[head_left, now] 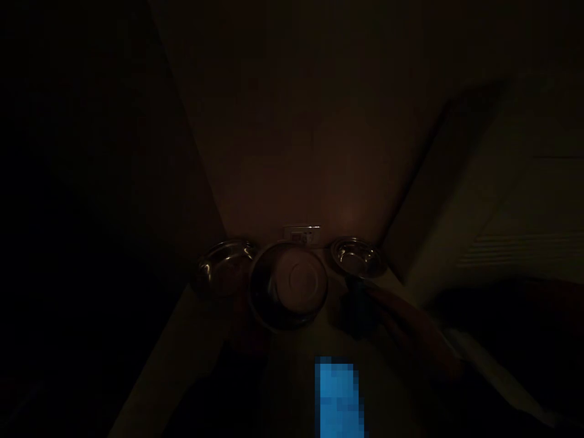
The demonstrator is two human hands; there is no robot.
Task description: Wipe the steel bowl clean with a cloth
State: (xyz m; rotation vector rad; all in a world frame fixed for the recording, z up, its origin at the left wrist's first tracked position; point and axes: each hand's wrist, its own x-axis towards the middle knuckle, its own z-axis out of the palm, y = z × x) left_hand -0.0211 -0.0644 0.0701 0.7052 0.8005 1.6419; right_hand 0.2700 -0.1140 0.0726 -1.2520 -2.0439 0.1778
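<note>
The view is very dark. A round steel bowl (302, 283) is tilted up, with a flat round face marked by a ring toward me. My left hand (246, 319) is at its lower left edge and seems to grip it, though the fingers are mostly lost in shadow. To the right of the bowl, my right hand (387, 301) is closed on a dark cloth (358, 307). The cloth is apart from the bowl, just below a shallow steel dish (356, 258).
A wide steel basin (225, 264) stands at the left on the pale counter (159, 340). Behind the bowl, a socket plate (302, 233) is on the wall (292, 152). A pale ribbed surface (520, 249) lies at the right. A bright blue pixelated patch (340, 398) covers the lower middle.
</note>
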